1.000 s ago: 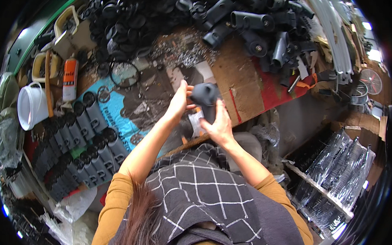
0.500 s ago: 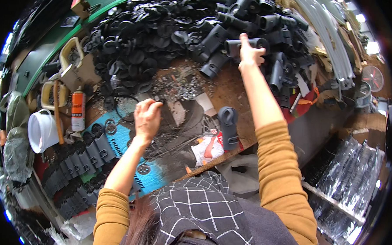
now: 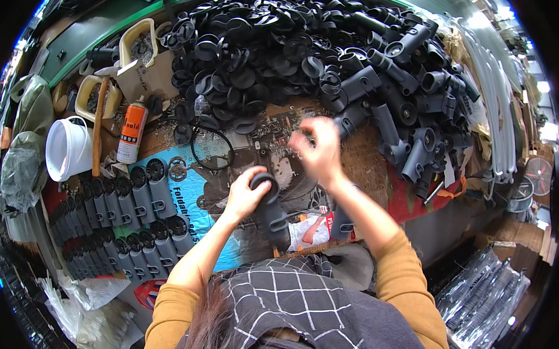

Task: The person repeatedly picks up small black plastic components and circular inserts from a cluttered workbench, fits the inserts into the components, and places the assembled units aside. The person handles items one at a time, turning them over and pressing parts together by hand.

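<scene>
My left hand (image 3: 246,195) is closed on the round end of a dark grey plastic tube fitting (image 3: 271,211), which slants down toward the front edge of the bench. The thumb lies over its ring-shaped top. My right hand (image 3: 321,148) is raised just beyond it, above scattered small metal bits (image 3: 275,127). Its fingers are curled together and blurred, and anything between them is too small to make out. A second dark grey fitting (image 3: 344,226) lies at the front edge, partly behind my right forearm. A thin black ring (image 3: 196,153) rests left of my hands.
Behind my hands are heaped black curved discs (image 3: 241,60) and, to the right, grey tube fittings (image 3: 413,112). Rows of fittings (image 3: 144,193) stand at left near an orange spray can (image 3: 132,130), a white bucket (image 3: 67,149) and a yellowish tub (image 3: 138,43).
My right hand has come back from the heap of fittings toward the middle. My left hand, holding nothing I could see before, now grips a fitting. The view has shifted.
</scene>
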Demonstrator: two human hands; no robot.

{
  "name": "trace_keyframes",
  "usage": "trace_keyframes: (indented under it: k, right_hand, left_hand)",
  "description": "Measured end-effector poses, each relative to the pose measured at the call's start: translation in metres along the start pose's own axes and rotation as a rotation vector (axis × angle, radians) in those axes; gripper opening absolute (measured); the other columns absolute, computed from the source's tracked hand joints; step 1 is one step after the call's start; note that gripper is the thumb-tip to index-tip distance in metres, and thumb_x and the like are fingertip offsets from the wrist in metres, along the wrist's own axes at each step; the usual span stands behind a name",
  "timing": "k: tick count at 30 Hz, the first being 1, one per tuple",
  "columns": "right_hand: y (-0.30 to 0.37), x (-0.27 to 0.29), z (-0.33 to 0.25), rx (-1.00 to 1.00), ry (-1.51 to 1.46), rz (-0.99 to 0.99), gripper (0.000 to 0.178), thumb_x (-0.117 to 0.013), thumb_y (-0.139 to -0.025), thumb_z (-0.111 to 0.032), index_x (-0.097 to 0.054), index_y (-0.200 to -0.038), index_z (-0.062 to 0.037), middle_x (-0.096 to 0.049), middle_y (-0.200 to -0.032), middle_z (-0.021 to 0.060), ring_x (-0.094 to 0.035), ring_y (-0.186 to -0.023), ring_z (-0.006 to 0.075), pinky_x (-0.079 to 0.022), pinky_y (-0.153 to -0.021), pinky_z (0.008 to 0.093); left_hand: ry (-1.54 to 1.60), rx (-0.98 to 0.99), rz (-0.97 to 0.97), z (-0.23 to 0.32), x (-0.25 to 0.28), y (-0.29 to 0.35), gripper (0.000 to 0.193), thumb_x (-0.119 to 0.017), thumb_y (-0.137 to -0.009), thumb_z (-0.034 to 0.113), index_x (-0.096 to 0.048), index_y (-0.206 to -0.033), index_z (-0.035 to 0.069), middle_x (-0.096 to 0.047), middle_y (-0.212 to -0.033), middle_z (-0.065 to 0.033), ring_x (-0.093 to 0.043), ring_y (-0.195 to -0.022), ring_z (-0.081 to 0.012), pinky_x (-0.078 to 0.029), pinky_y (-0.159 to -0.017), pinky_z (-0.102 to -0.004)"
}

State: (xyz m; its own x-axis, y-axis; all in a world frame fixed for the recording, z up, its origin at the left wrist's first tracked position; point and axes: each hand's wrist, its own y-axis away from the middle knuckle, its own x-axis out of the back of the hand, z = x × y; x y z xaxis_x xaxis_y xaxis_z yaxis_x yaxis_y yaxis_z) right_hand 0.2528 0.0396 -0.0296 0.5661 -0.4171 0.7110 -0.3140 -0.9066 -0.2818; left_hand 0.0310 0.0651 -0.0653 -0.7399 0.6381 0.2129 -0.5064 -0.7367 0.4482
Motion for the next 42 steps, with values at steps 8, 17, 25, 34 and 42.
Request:
trace_keyframes:
  k: [8,17,25,34,42]
  right_hand:
    - [-0.131,-0.033,0.065,-0.290,0.538,0.222,0.018,-0.064,-0.077,-0.022,-0.066,-0.091,-0.0116,-0.059,-0.103,0.0093,-0.051,-0.103,0.0307,-0.042,-0.084,0.0444]
    - [-0.037,-0.025,-0.044,0.436,-0.311,-0.408,0.031,-0.060,-0.070,0.006,-0.064,-0.099,-0.0070,-0.063,-0.100,0.0100,-0.056,-0.102,0.0294,-0.043,-0.092,0.0406]
    - [-0.177,-0.099,-0.013,0.221,0.048,0.053,0.036,-0.066,-0.082,-0.024,-0.060,-0.113,-0.0074,-0.056,-0.113,0.0156,-0.053,-0.106,0.0344,-0.043,-0.092,0.0411]
    - [-0.099,-0.097,-0.014,0.267,-0.118,0.000,0.033,-0.067,-0.078,-0.003,-0.060,-0.110,-0.0039,-0.062,-0.110,0.0135,-0.056,-0.105,0.0340,-0.044,-0.093,0.0388]
    - [-0.001,-0.064,-0.025,0.657,0.050,-0.246,0.044,-0.057,-0.076,-0.001,-0.057,-0.120,-0.0039,-0.055,-0.125,0.0135,-0.052,-0.117,0.0306,-0.044,-0.101,0.0379]
  left_hand:
    - [-0.366,-0.115,-0.083,-0.015,-0.017,0.038,0.046,-0.069,-0.082,0.036,-0.062,-0.120,0.011,-0.054,-0.122,-0.0141,-0.047,-0.118,-0.0316,-0.034,-0.104,-0.0423]
    - [0.406,-0.077,0.174,0.016,0.030,-0.014,0.027,-0.060,-0.093,0.026,-0.066,-0.105,0.002,-0.066,-0.091,-0.0033,-0.059,-0.083,-0.0094,-0.048,-0.073,-0.0253]
    - [-0.162,0.085,0.382,-0.061,0.054,0.085,0.016,-0.061,-0.089,0.016,-0.066,-0.090,0.001,-0.067,-0.081,-0.0118,-0.065,-0.074,-0.0229,-0.050,-0.068,-0.0324]
    - [-0.397,-0.170,0.448,-0.060,0.051,0.095,0.012,-0.064,-0.084,0.014,-0.064,-0.092,0.005,-0.064,-0.091,-0.0105,-0.059,-0.088,-0.0300,-0.046,-0.079,-0.0394]
    - [0.830,0.138,0.146,0.003,0.023,-0.022,0.033,-0.059,-0.094,0.022,-0.057,-0.120,0.002,-0.064,-0.101,-0.0046,-0.061,-0.086,-0.0092,-0.052,-0.075,-0.0233]
